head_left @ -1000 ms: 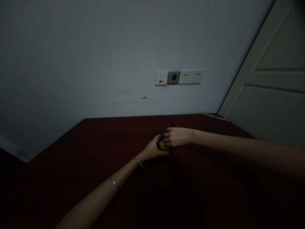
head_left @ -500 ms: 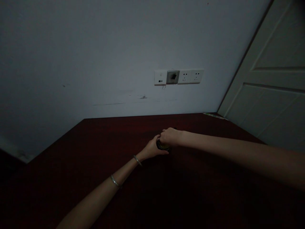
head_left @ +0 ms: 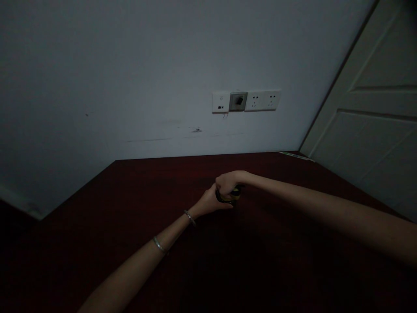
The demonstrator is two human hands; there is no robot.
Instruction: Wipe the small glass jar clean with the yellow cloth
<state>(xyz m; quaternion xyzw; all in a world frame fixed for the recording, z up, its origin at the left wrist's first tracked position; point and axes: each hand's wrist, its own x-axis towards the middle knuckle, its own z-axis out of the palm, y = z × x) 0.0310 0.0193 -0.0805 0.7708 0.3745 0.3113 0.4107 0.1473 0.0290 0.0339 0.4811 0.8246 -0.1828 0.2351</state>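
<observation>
A small, rounded black-and-yellow object (head_left: 235, 194) is between my two hands, above the dark red tabletop (head_left: 156, 182). My left hand (head_left: 209, 202) holds it from the left, with the thumb stretched along its near side. Curled over its top left part is my right hand (head_left: 226, 182), knuckles towards the wall. Both hands touch there, and the fingers cover much of the object. In this dim light its exact kind cannot be made out.
Behind the table rises a pale wall (head_left: 146, 78) with a row of sockets and switches (head_left: 246, 101). A white panelled door (head_left: 374, 117) stands on the right. At the back right edge lies a thin printed strip (head_left: 297, 156).
My right wrist has lifted and turned, uncovering more of the object's yellow and black side. My left hand keeps nearly the same place. The view has shifted slightly.
</observation>
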